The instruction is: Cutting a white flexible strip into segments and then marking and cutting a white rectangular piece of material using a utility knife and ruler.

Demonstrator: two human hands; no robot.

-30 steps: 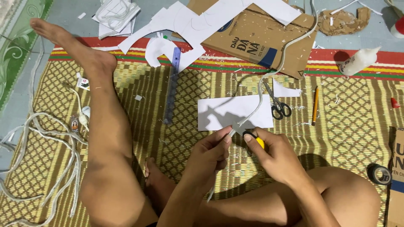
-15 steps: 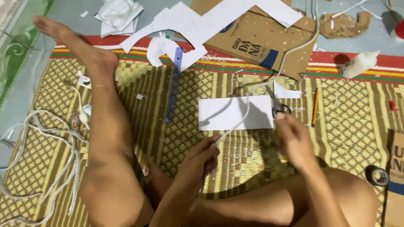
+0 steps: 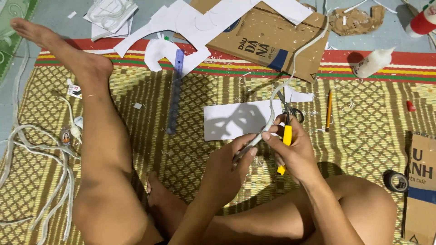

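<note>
My left hand [image 3: 225, 169] grips one end of a long white cord [image 3: 278, 93], which runs up across the mat and over the flat cardboard. My right hand [image 3: 297, 152] holds a yellow utility knife [image 3: 287, 135], and its fingertips touch the cord just above my left hand. Both hands meet over the woven mat [image 3: 190, 136], in front of my bent right leg. Just beyond them lie a white paper sheet [image 3: 231, 120] and a pair of scissors [image 3: 293, 110].
A blue ruler [image 3: 175, 90], a pencil [image 3: 328, 111], a glue bottle [image 3: 372, 62] and a black tape roll [image 3: 396, 180] lie on the mat. Flat cardboard [image 3: 268, 38] and paper scraps [image 3: 181, 22] lie at the top, loose white cords [image 3: 41, 149] at left. My left leg [image 3: 97, 127] stretches leftward.
My right hand moved out towards the scissors, then came back to the cord. My left hand rose to meet it, and the cord is now held between both hands.
</note>
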